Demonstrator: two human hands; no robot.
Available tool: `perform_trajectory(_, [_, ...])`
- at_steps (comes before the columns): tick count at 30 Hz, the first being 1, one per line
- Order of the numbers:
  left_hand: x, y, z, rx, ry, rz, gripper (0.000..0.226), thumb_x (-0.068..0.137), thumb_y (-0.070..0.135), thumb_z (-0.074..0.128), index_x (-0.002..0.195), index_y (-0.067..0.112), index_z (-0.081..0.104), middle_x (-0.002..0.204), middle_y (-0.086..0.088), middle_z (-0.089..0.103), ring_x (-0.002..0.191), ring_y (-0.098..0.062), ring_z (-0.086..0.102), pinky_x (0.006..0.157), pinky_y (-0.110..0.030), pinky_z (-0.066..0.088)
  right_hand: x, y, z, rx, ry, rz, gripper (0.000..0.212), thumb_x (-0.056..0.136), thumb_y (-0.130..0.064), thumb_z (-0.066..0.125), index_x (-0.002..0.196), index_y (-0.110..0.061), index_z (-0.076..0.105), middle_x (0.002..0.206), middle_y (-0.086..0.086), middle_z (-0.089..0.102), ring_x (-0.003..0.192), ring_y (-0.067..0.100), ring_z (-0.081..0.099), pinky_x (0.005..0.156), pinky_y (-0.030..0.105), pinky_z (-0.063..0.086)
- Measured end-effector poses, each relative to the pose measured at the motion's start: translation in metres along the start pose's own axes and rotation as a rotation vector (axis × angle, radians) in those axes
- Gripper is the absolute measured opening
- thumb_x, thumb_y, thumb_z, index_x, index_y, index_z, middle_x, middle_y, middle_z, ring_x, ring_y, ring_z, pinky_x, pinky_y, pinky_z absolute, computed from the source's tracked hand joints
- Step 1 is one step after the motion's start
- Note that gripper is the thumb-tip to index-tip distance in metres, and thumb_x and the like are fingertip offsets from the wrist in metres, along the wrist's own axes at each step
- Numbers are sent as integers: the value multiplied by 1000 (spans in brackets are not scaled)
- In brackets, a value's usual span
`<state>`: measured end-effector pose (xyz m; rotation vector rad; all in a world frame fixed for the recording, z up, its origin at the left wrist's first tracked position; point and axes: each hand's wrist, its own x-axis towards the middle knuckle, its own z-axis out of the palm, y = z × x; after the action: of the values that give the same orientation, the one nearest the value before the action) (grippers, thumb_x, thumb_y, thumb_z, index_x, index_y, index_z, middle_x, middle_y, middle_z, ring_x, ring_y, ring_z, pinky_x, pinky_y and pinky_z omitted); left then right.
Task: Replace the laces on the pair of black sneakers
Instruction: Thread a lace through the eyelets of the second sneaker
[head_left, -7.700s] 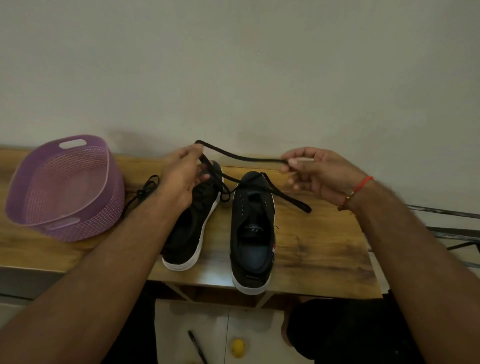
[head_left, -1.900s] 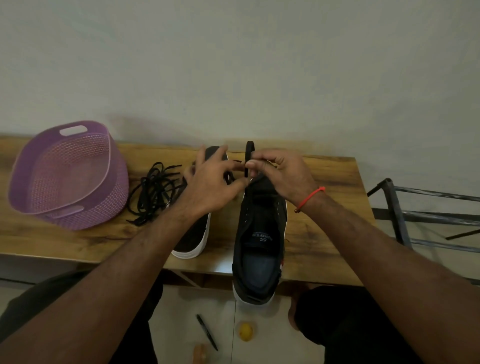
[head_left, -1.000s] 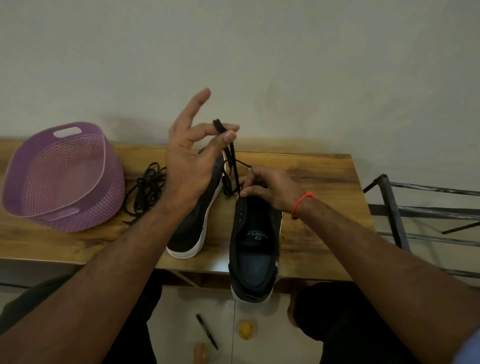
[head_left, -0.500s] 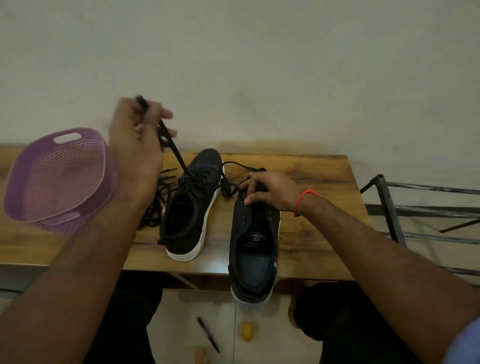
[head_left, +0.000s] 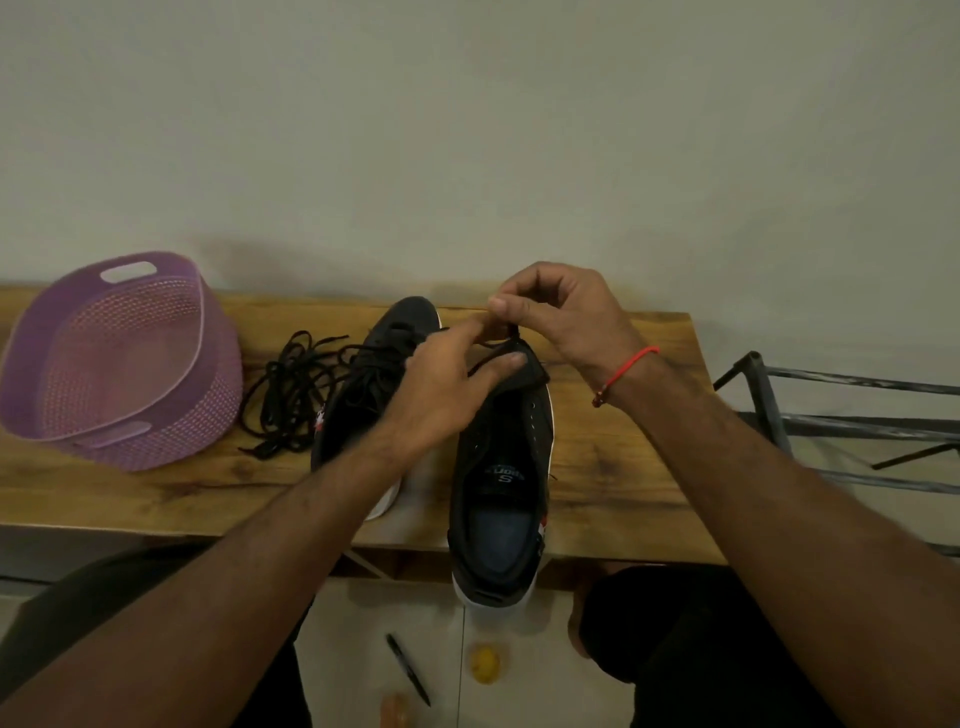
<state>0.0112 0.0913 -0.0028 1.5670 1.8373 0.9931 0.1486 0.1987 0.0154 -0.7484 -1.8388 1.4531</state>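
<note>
Two black sneakers with white soles stand on the wooden table (head_left: 613, 467). The left sneaker (head_left: 363, 395) has a lace in it. The right sneaker (head_left: 498, 467) shows bare eyelets, and its heel hangs over the table's front edge. Both hands meet at its toe end. My right hand (head_left: 566, 317) pinches the end of a black lace (head_left: 491, 357) just above the front eyelets. My left hand (head_left: 452, 389) reaches in from the left, and the same lace runs between its thumb and forefinger. The hands hide the sneaker's toe.
A loose pile of black laces (head_left: 291, 389) lies left of the sneakers. At the table's left end a purple basket (head_left: 119, 358) is tipped on its side. A metal rack (head_left: 831, 415) stands to the right. A pen (head_left: 408, 670) and a yellow object (head_left: 485, 670) lie on the floor.
My left hand, which had pulled the lace up and to the left, has come back down to the right sneaker's toe. My right hand has lifted off the sneaker and now pinches the lace end.
</note>
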Motion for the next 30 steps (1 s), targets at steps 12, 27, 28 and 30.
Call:
perform_trajectory(12, [29,8,0,-669,265,-269,26,102,7,56,122,17,70,93,-4,70,79,-15,69,75,-28,58,-21,8,-11,-677,-39,372,33,87,-53,68,93,-20,63,90,-4,64,88,13,61,74,31,53])
perform_trajectory(27, [13,-11,28,123,-8,58,11,88,27,76,97,21,78,93,12,70,89,2,63,87,-26,57,-33,6,-22,-510,-215,749,26,90,-33,69,105,-13,73,105,-2,73,99,17,67,78,38,57])
perform_trajectory(28, [10,-12,31,162,-37,81,11,89,27,75,98,21,77,103,8,69,99,-4,61,93,-34,55,-34,6,-25,-475,-212,773,25,90,-33,70,105,-13,74,105,-4,73,100,16,66,83,43,57])
perform_trajectory(30, [7,-13,36,292,-69,93,13,89,32,74,100,25,78,129,5,59,122,-17,48,104,-42,43,-34,8,-27,-434,-212,800,22,89,-30,71,101,-13,75,105,-5,73,100,15,66,88,49,56])
